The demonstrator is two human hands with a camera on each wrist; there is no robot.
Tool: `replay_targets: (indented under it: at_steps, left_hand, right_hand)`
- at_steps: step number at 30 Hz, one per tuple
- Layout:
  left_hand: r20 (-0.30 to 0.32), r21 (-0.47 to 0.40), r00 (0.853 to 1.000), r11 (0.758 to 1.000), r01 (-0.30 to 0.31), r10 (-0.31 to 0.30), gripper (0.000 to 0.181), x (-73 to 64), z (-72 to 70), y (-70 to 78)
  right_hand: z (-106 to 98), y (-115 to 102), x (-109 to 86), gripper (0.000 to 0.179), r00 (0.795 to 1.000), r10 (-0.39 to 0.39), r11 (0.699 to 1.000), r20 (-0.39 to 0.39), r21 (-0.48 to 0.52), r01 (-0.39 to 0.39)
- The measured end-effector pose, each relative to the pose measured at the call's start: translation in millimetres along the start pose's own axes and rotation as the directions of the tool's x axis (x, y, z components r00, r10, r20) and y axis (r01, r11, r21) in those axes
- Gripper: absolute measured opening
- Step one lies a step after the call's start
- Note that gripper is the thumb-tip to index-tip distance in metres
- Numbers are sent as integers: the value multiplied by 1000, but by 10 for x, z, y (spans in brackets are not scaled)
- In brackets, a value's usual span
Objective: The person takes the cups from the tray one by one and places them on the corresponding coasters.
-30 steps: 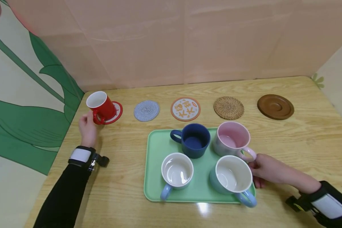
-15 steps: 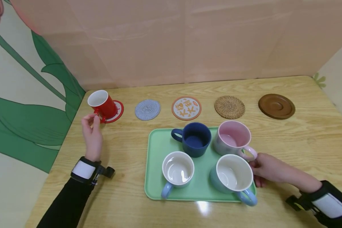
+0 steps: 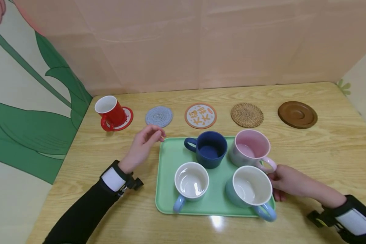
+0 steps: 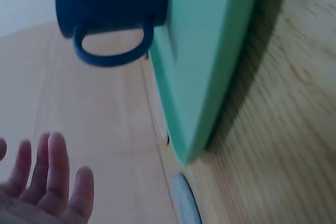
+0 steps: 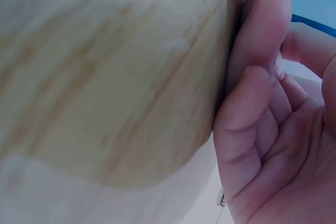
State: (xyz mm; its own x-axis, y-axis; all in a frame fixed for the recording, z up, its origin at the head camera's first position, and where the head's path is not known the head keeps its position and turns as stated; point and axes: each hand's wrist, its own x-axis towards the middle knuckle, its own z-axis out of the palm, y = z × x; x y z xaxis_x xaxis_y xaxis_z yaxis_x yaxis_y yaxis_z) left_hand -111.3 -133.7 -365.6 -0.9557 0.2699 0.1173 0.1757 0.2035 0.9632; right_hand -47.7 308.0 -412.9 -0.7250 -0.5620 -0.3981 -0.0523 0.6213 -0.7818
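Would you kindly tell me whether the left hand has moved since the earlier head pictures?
Yes: in the head view, the left hand has moved rightward, away from the red mug, toward the far left corner of the green tray.

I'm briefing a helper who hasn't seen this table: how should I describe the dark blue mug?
On the wooden table, find the green tray. At its far side, in the head view, the dark blue mug stands just left of the pink mug. Only this mug is dark blue inside and out, with its handle pointing left.
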Motion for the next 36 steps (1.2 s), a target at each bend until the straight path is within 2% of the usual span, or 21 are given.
replay_targets:
  at_steps: [3,7,13,18,22,29,33,36]
  left_hand:
    - [118,62,993,998,12,-19,20,111,118,30]
    - [216,140,976,990,5,-36,21,276,245,48]
    - [337,208,940,978,-16,-57,25,487,410,29]
    - [413,217,907,976,-3,-89,23,597,522,-23]
    - [473,186,877,983,-8,-82,26,651,589,-65]
    - [608,57,794,998,-11,-26,37,688,620,-145]
    - [641,-12,767,1000,10,0,38,674,609,-174]
    - [649,-53,761,998,42,2,35,668,613,-195]
  right_hand:
    - [-1,4,-5,29,1000,-12,1000,-2,5,12]
    - [-1,11,-12,29,1000,-19,1000,2,13,19]
    - [2,17,-18,29,1000,-12,1000,2,15,12]
    - [3,16,-15,29,1000,-16,999,8,30,16]
    - [-1,5,-9,29,1000,-13,1000,6,29,13]
    - [-2,-14,-4,29,1000,7,1000,2,20,-7]
    - [1,-12,-8,29,1000,18,1000,5,22,-18]
    - [-1,-7,-8,30,1000,22,999,2,23,-22]
